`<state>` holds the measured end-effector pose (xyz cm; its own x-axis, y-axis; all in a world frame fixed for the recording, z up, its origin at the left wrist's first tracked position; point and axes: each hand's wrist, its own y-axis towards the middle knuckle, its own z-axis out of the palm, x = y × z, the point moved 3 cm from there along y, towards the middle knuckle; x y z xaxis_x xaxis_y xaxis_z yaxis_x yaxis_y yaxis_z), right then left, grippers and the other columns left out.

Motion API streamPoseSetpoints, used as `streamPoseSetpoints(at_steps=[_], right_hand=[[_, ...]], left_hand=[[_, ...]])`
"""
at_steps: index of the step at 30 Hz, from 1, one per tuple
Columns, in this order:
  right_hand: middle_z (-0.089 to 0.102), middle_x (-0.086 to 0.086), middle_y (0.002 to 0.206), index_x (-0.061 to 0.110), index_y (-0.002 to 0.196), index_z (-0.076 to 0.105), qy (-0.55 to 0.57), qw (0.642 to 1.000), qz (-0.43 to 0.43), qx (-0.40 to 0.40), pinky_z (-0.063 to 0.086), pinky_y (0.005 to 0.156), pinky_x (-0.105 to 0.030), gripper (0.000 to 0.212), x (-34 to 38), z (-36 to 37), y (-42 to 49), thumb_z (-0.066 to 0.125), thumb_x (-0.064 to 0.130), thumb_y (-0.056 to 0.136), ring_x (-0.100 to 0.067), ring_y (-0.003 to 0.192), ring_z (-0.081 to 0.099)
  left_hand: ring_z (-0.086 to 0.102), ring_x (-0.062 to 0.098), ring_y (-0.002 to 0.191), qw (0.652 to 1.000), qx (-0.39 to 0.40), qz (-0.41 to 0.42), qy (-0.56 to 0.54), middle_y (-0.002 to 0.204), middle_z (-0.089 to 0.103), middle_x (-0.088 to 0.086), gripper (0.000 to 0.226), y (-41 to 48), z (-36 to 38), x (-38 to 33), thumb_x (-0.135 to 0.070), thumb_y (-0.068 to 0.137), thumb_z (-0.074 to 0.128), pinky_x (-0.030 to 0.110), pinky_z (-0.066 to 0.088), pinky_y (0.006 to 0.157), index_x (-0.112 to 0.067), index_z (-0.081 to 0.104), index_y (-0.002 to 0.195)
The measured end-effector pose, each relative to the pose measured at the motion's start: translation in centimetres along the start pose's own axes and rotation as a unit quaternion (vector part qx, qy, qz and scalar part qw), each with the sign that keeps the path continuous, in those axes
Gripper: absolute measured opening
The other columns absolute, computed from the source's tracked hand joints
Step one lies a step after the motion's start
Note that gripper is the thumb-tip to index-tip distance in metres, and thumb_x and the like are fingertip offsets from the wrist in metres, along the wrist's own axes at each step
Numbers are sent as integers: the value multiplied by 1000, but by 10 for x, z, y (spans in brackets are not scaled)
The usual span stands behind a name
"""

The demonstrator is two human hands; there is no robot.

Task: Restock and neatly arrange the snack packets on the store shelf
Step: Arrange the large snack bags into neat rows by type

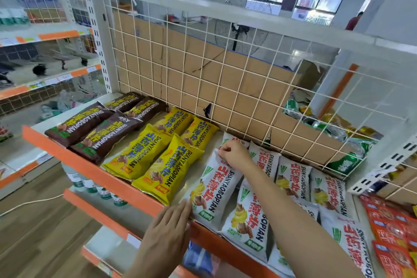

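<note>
While the left hand [167, 230], at bottom centre, lays straight fingers against the near end of the white foil snack packet [217, 189] and grips nothing, that packet lies flat on the orange-edged shelf [101, 175]. It looks light, puffy, soft and slippery, so the crimped end seams seem the best holds. Farther up, the right hand [234, 154] pinches its top seam. Yellow foil packets [167, 169] lie beyond at centre left.

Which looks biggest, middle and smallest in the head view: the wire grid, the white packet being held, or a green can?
1. wire grid
2. white packet
3. green can
The can is farther back, so true size is unsure.
</note>
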<state>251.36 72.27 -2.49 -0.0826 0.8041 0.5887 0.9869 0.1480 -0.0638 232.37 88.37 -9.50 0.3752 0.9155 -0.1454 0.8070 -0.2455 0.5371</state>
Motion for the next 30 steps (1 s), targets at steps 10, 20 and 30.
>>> streamPoseSetpoints(at_steps=[10, 20, 30], right_hand=[[37, 1, 51, 17, 51, 33, -60, 998, 14, -23, 27, 48, -26, 44, 0, 1, 0, 52, 21, 91, -16, 51, 38], [33, 2, 54, 20, 52, 30, -94, 995, 24, -25, 32, 57, -27, 45, 0, 4, 3, 52, 27, 91, -23, 63, 41], [39, -9, 55, 14, 52, 36, -60, 998, 1, -23, 27, 53, -30, 40, 1, 2, -2, 50, 18, 89, -22, 55, 39]], left_hand=[[69, 21, 88, 999, 0, 4, 43, 105, 70, 10, 60, 3, 0, -2, -30, 99, 17, 29, 35, 90, -1, 69, 108], [68, 21, 77, 1000, 16, 4, 14, 90, 70, 4, 50, 13, -6, -1, -36, 98, 11, 28, 36, 81, -10, 52, 114], [28, 15, 136, 993, 109, 26, 23, 142, 45, 7, 60, 51, 11, -18, -50, 99, 14, 31, 19, 106, -11, 35, 138]])
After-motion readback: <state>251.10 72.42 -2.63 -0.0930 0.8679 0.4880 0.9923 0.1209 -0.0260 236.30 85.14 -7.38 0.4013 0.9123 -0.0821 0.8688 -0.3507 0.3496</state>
